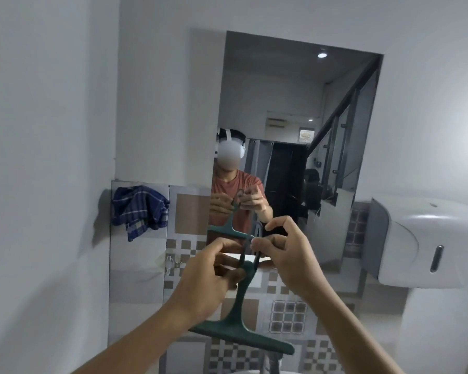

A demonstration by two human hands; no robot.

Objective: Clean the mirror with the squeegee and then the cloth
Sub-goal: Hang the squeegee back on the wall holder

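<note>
A green squeegee hangs blade-down in front of the mirror's lower edge, its blade tilted down to the right. My left hand pinches the top of its handle. My right hand holds the dark loop at the handle's end with fingertips. The tall mirror fills the wall ahead and reflects me and both hands. A blue checked cloth hangs on the tiled wall to the left of the mirror, apart from both hands.
A white paper dispenser is mounted on the wall at the right. Patterned tiles cover the wall below the mirror. A white wall corner stands at the left. A small metal hook sits on the tiles.
</note>
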